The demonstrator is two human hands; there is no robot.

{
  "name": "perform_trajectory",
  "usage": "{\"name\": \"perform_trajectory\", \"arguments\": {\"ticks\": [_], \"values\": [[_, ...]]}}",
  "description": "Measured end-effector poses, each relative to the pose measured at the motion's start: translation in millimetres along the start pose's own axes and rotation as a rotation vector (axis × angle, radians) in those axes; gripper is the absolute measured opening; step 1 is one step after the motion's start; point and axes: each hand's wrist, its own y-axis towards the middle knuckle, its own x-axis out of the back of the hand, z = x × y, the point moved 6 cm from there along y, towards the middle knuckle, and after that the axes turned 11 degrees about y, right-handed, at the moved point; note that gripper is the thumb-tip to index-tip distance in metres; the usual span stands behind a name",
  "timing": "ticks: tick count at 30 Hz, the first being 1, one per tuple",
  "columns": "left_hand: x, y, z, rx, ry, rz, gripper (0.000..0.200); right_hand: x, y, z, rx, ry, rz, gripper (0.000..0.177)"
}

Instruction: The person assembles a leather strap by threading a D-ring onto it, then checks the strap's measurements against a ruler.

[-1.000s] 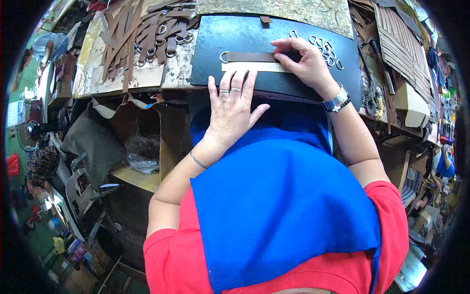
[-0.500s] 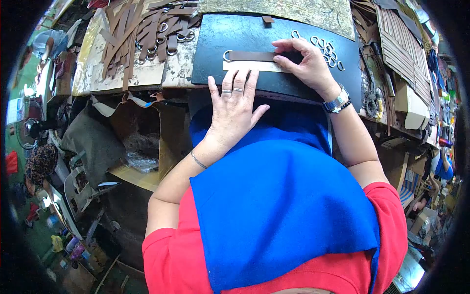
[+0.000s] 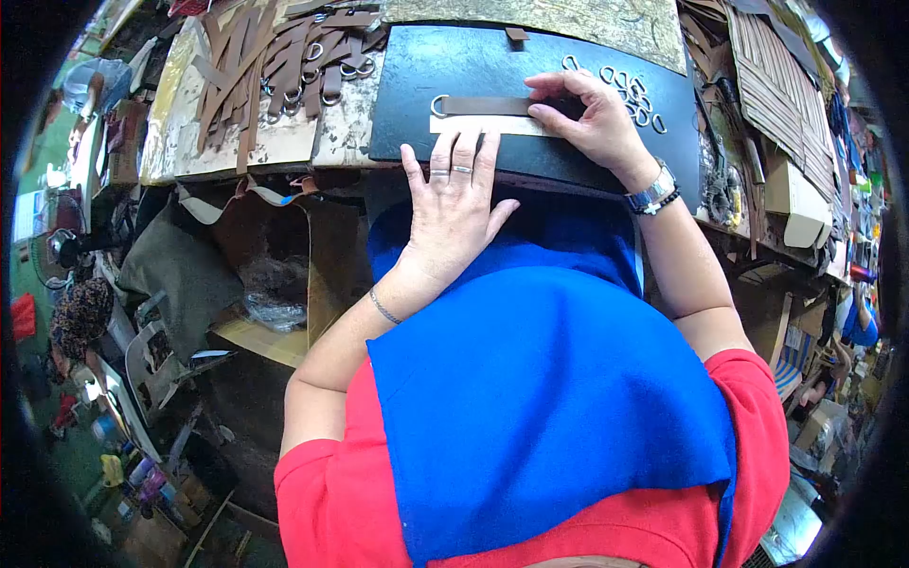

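Top middle: the left hand (image 3: 453, 204) lies flat and open on the black board (image 3: 445, 66); the right hand (image 3: 592, 118) pinches the brown strap (image 3: 483, 106).

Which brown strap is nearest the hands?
The lone strap on the black board, held by the right hand; the other straps lie piled left of it.

- The left hand (image 3: 453, 204) has slid a little further onto the black board (image 3: 417, 66).
- Its fingertips (image 3: 464, 137), just short of the pale strip (image 3: 502, 125) before, now touch its near edge.
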Motion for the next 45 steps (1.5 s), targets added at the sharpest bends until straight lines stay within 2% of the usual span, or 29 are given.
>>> {"name": "perform_trajectory", "arguments": {"ticks": [10, 13, 19, 25, 37, 43, 45], "values": [[-2.0, 0.4, -0.7, -0.004, -0.002, 0.011, 0.093, -0.1, 0.1, 2.4, 0.053, -0.033, 0.003, 0.029], [-2.5, 2.2, -0.3, -0.021, 0.01, 0.016, 0.094, -0.5, -0.7, 3.1, -0.011, -0.035, 0.044, 0.032], [-6.3, 5.6, 2.1, -0.028, -0.023, 0.042, 0.096, 0.5, 0.3, 4.5, 0.082, -0.07, -0.006, 0.025], [-6.3, 5.6, 2.3, -0.03, -0.029, 0.045, 0.096, 1.0, 0.2, -1.8, 0.017, 0.04, -0.017, 0.022], [-7.5, 5.9, 1.3, -0.029, -0.01, 0.055, 0.098, 1.5, -0.7, -0.6, 0.017, 0.063, -0.008, 0.032], [-6.9, 6.1, 1.3, -0.026, -0.016, 0.051, 0.097, 0.5, -1.0, -5.1, -0.033, 0.107, -0.025, 0.028], [-6.9, 5.7, 1.2, -0.025, -0.017, 0.052, 0.097, 0.4, -1.0, -3.6, 0.008, 0.069, -0.013, 0.027]]}}
